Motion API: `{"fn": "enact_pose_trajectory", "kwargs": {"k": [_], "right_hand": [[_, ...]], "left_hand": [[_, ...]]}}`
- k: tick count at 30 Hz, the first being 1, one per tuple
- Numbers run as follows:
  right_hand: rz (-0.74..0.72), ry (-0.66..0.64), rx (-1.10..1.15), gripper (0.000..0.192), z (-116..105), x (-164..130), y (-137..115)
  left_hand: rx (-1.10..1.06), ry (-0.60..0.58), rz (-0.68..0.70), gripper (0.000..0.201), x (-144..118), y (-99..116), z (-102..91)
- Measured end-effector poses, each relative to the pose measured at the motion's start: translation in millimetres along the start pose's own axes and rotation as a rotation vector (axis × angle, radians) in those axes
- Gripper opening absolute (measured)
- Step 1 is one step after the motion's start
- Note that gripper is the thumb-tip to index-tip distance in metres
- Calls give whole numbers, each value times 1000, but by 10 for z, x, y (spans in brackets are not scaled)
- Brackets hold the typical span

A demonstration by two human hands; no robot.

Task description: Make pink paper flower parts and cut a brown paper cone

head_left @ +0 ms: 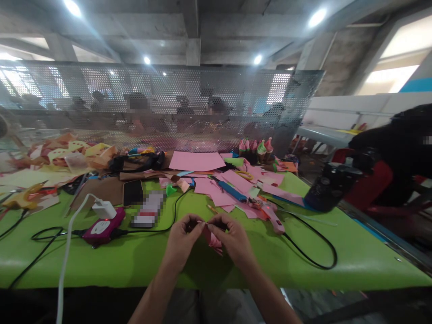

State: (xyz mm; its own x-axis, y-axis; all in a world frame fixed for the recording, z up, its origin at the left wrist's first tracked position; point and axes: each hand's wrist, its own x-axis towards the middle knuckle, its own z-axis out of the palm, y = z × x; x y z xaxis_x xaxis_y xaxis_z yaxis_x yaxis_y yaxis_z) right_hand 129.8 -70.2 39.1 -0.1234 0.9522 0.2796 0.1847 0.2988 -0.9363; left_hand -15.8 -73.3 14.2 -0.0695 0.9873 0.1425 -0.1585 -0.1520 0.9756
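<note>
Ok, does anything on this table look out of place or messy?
Nothing looks broken or spilled. Pink paper scraps lie loose and overlapping behind the hands, and a black cable loops near the table's front edge. Both hands pinch a small pink paper piece.

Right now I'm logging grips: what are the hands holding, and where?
Both the left hand and right hand pinch a small pink paper piece at its top edge.

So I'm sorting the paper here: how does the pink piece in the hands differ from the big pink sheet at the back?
The pink piece is small and folded; the big pink sheet is large and flat. The piece is pinched between the left hand and right hand; the sheet lies untouched on the green table. Both are pink paper.
</note>
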Motion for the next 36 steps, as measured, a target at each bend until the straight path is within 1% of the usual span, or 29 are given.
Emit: {"fn": "enact_pose_trajectory", "kwargs": {"k": [3, 5, 8, 11, 14, 16, 18, 22, 26, 32, 36], "right_hand": [[-21, 4, -20, 8, -1, -3, 26], [-6, -1, -3, 8, -2, -1, 42], [45, -20, 88, 13, -13, 9, 70], [75, -17, 152, 18, -32, 13, 94], [73, -5, 143, 19, -42, 0, 88], [56, -1, 132, 19, -41, -10, 72], [44, 3, 122, 18, -38, -16, 62], [40, 2, 129, 19, -42, -15, 81], [36, 13, 127, 22, -49, -20, 93], [45, 34, 99, 28, -45, -29, 27], [47, 16, 126, 27, -45, -29, 26]], "left_hand": [[-26, -37, -29, 20, 1, 12, 9], [-22, -47, -35, 21, 7, 2, 5], [-23, 3, -17, 20, 22, -26, -17], [-80, 51, -24, 22, 23, -40, -32], [-145, 21, -57, 27, 9, -34, -27], [-132, -26, -66, 29, 1, -30, -18], [-83, -53, -51, 26, 3, -34, -14], [-49, -31, -11, 21, 26, -62, -25], [-75, -28, -20, 22, 33, -89, -43], [-86, -36, -29, 23, 17, -97, -53], [-85, -25, -34, 23, 19, -81, -44]]}}
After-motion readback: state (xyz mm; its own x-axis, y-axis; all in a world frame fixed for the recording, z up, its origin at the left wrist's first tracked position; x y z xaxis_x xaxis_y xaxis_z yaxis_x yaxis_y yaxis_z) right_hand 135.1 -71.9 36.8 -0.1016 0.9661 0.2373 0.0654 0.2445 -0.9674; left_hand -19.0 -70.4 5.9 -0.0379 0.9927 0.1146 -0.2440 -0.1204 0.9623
